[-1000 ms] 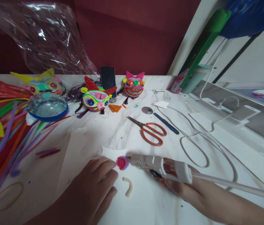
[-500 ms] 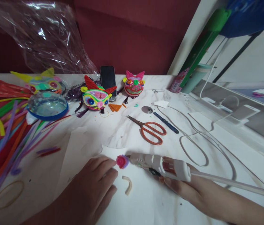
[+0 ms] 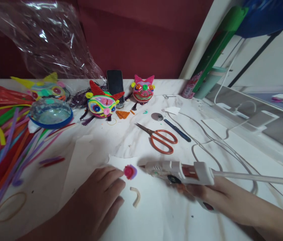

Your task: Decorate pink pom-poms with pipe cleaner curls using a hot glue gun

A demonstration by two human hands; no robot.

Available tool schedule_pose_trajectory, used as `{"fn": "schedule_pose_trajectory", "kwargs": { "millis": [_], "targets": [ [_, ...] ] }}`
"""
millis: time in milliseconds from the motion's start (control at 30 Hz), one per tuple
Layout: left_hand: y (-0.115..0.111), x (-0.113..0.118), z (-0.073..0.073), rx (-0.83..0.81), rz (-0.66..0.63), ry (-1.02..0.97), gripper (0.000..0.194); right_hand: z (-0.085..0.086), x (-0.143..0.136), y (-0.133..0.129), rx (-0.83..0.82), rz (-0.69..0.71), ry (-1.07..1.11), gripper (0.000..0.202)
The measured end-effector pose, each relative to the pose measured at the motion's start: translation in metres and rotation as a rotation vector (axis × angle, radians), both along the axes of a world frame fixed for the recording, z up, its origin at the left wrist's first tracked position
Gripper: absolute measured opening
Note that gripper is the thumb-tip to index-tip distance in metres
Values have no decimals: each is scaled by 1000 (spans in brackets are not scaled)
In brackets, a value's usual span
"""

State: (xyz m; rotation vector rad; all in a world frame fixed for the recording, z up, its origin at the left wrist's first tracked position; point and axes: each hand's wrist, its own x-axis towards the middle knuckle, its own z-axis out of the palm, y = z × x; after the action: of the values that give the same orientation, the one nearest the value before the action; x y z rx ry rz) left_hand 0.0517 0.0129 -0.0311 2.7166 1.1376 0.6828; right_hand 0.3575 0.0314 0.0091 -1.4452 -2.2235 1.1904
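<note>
A small pink and purple coil (image 3: 130, 172) lies on white paper in front of me. My left hand (image 3: 106, 192) rests beside it, fingers stretched out and slightly apart, one fingertip at the coil's left edge. In my right hand (image 3: 206, 192) is a white hot glue gun (image 3: 179, 172), its handle gripped from below. The nozzle points left, a short gap away from the coil. A glue stick (image 3: 252, 177) sticks out of the gun's back. Just below the coil lies a short, bent, cream-coloured piece (image 3: 135, 196).
Orange-handled scissors (image 3: 162, 140) and a dark blue tool (image 3: 178, 130) lie beyond the gun. Cables (image 3: 206, 147) loop at right. Decorated lion heads (image 3: 102, 105) and a phone (image 3: 115, 85) stand at the back. Coloured fuzzy strips (image 3: 8, 144) and a blue-rimmed dish (image 3: 51, 113) fill the left.
My right hand has drawn the glue gun rightward, and the nozzle has come off the coil. The left hand stays nearly where it was.
</note>
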Motion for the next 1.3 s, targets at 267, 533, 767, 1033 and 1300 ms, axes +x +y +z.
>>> {"fn": "schedule_pose_trajectory", "kwargs": {
  "millis": [267, 533, 767, 1033, 1300],
  "targets": [
    [4, -2, 3, 22, -47, 41, 26, 3, -1, -1, 66, 90, -44, 30],
    [0, 1, -1, 28, -8, -5, 23, -1, -2, -1, 102, 125, 28, 29],
    [2, 0, -1, 25, -12, -9, 23, -2, -1, -1, 154, 136, -14, 23],
    [1, -1, -3, 19, -8, -15, 23, -4, 0, -1, 169, 128, -11, 22],
    [1, 1, 0, 28, -20, -14, 24, -1, -2, -1, 166, 148, -34, 26]
  ]
}}
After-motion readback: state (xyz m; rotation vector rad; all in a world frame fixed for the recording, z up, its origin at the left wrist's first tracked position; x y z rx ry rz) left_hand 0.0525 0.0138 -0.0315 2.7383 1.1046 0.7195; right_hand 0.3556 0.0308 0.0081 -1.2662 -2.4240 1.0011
